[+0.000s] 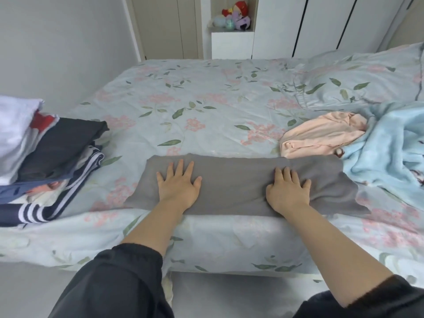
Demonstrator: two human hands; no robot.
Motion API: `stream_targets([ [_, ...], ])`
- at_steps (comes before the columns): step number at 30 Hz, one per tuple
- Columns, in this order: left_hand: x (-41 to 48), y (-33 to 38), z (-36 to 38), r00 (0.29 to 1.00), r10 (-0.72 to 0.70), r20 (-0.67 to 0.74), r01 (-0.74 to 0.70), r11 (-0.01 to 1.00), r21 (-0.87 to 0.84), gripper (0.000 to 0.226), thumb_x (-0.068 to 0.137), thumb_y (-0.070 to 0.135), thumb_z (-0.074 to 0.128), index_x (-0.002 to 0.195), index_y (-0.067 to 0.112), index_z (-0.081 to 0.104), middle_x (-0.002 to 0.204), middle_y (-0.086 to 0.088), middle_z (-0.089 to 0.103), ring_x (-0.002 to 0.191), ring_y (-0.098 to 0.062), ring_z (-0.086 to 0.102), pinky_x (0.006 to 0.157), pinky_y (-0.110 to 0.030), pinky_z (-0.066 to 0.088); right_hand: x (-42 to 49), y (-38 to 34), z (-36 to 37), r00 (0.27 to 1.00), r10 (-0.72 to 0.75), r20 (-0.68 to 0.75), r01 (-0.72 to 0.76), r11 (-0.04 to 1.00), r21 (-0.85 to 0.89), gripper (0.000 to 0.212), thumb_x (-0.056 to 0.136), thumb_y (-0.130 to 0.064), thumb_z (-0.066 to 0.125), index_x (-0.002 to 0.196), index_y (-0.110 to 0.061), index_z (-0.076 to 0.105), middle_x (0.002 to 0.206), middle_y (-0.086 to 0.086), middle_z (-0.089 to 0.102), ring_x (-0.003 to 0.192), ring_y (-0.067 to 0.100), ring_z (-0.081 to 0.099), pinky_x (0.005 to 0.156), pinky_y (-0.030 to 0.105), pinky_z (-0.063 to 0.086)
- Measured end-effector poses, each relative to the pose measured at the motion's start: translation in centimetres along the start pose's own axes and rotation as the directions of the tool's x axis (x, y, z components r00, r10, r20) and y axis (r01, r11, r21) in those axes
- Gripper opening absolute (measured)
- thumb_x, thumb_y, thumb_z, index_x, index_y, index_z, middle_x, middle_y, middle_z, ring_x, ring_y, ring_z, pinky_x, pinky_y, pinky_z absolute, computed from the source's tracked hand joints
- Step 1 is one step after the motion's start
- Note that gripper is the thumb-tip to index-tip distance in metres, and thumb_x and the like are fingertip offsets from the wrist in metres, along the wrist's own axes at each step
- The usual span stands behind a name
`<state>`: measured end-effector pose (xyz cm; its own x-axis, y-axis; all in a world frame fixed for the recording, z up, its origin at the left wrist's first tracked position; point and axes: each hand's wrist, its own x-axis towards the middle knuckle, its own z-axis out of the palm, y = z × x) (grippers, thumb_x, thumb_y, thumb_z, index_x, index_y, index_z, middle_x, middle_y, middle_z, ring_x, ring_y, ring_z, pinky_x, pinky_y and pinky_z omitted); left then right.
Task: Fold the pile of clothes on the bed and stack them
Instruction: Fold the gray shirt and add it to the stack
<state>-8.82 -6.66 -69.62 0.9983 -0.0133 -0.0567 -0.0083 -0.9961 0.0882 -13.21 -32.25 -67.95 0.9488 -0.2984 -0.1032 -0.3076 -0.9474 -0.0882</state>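
Note:
A grey garment (234, 180) lies folded into a long band across the near edge of the bed (183, 99). My left hand (179, 182) presses flat on its left half with fingers spread. My right hand (286, 189) rests flat on its right half, fingers straight. At the left edge sits a stack of folded clothes (43, 157): white on top, black below, navy striped pieces at the bottom. To the right lie a crumpled peach garment (319, 136) and a fluffy light blue garment (390, 152), both unfolded.
The bed has a floral pale blue cover, with a pillow (367, 76) at the far right. Behind it stand wardrobe doors (321, 24) and a shelf with plush toys (234, 17). A wall runs along the left.

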Motion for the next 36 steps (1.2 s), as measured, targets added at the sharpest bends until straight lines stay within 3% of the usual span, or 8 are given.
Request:
stream_targets([
  [3,-0.4,-2.7,-0.2,0.993,-0.116,-0.005,0.116,0.992,-0.049,0.061,0.096,0.055,0.012,0.152,0.034,0.002,0.161,0.005,-0.003,0.148,-0.021,-0.006,0.116,-0.055,0.001,-1.0,-2.3,-0.3,0.989,-0.145,-0.03,0.147,0.987,0.067,0.059,0.1,-0.036,0.027,0.151,-0.013,0.009,0.16,0.007,0.003,0.146,0.021,0.002,0.116,0.05,0.007],
  [6,-1.2,-4.9,-0.3,0.971,-0.235,-0.042,0.228,0.965,-0.131,0.064,0.096,0.055,0.017,0.153,0.027,0.006,0.161,0.0,0.004,0.147,-0.024,0.004,0.116,-0.05,0.007,-2.1,-5.5,-0.5,0.94,-0.322,-0.115,0.332,0.781,0.528,0.057,0.101,-0.03,0.038,0.151,-0.014,0.017,0.16,0.003,0.005,0.147,0.016,0.006,0.116,0.032,0.008],
  [9,-2.3,-5.8,-0.3,0.929,-0.326,-0.176,0.295,0.938,-0.18,0.068,0.095,0.053,0.031,0.148,0.011,0.024,0.148,-0.011,0.035,0.135,-0.029,0.03,0.107,-0.043,0.027,-2.7,-7.6,-1.0,0.975,-0.216,-0.059,0.139,0.377,0.916,0.051,0.101,-0.03,0.039,0.149,-0.023,0.025,0.157,-0.008,0.019,0.143,0.007,0.018,0.104,0.015,0.013],
  [14,-2.2,-6.8,-2.1,0.893,-0.447,-0.053,0.373,0.801,-0.468,0.052,0.088,0.041,0.06,0.12,0.001,0.05,0.118,-0.017,0.056,0.107,-0.034,0.054,0.079,-0.037,0.041,-2.0,-8.2,-0.4,0.988,-0.141,0.064,-0.016,0.318,0.948,0.05,0.103,-0.03,0.032,0.151,-0.018,0.021,0.156,-0.005,0.023,0.142,0.012,0.021,0.096,0.015,0.016],
  [21,-2.3,-5.8,-6.6,0.898,-0.272,0.348,0.345,-0.06,-0.937,0.019,0.086,0.002,0.061,0.104,-0.002,0.063,0.092,-0.019,0.067,0.072,-0.027,0.063,0.067,-0.035,0.052,-1.8,-7.2,-0.6,0.983,-0.135,0.123,-0.091,0.224,0.97,0.047,0.104,-0.024,0.031,0.148,-0.01,0.026,0.155,0.001,0.027,0.141,0.014,0.025,0.106,0.008,0.014],
  [25,-2.6,-1.6,-9.4,0.981,-0.128,0.146,0.152,0.034,-0.988,0.019,0.087,-0.006,0.049,0.093,0.005,0.063,0.081,-0.012,0.065,0.066,-0.022,0.063,0.058,-0.026,0.051,-1.2,-5.3,-2.4,0.957,-0.168,0.235,-0.266,-0.193,0.944,0.053,0.103,-0.03,0.03,0.151,-0.011,0.017,0.157,0.005,0.022,0.143,0.018,0.026,0.114,0.03,0.02],
  [31,-4.0,6.0,-9.6,0.899,0.43,0.09,0.068,0.066,-0.996,0.029,0.097,0.004,0.047,0.121,0.017,0.057,0.099,-0.004,0.068,0.09,-0.017,0.065,0.075,-0.025,0.055,-0.5,-2.0,-4.5,0.93,-0.117,0.349,-0.365,-0.401,0.84,0.054,0.103,-0.035,0.031,0.146,-0.003,0.028,0.148,0.017,0.037,0.134,0.029,0.04,0.111,0.039,0.029],
  [36,-2.5,6.1,-5.5,0.919,0.28,-0.277,-0.393,0.711,-0.584,0.039,0.098,0.006,0.042,0.136,0.011,0.052,0.141,-0.009,0.05,0.131,-0.022,0.041,0.107,-0.02,0.027,-1.0,-0.8,-4.4,0.87,-0.191,0.455,-0.493,-0.346,0.798,0.044,0.099,-0.035,0.043,0.124,0.0,0.051,0.117,0.015,0.06,0.107,0.028,0.059,0.093,0.035,0.047],
])
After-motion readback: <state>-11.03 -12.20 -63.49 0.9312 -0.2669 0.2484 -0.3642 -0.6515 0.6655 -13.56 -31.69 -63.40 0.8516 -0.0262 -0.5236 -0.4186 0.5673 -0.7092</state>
